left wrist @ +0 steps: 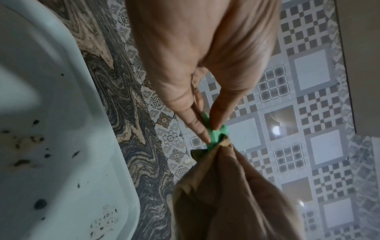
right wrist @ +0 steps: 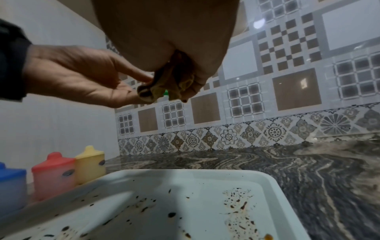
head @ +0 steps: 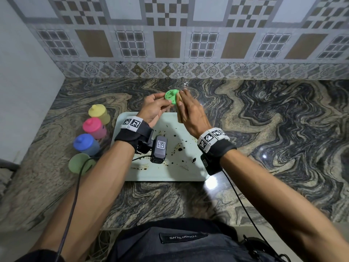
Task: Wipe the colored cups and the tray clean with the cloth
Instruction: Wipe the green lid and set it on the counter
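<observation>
Two hands meet above the far edge of the tray (head: pixel 188 174): the left hand (head: pixel 154 108) pinches a green lid (head: pixel 171 96) between thumb and fingertips, and the right hand (head: pixel 190 112) has its fingers curled round a bunched tan cloth (head: pixel 180 110) pressed against the lid's right side. The grip on the lid looks thin to me, only an edge pinch in the left wrist view, so a hard rub from the cloth could twist it loose and drop it onto the spattered tray, dirtying it again, or send it rolling over the marbled counter (head: pixel 273 114) toward the tiled wall (head: pixel 170 44). The cloth's loose tail hangs just above the dark stains and might drag through them, I'd guess, then smear the lid. On the left, just beside the tray, stand the yellow cup (head: pixel 99 113), pink cup (head: pixel 93 128) and blue cup (head: pixel 85 144) with lids on, and nearest, the lidless green cup (head: pixel 80 163); a cable from the left wrist trails across that one and could tip it if the arm swings. That left side is crowded and hemmed by the side wall, while to the right the counter has plenty of room for setting things down
</observation>
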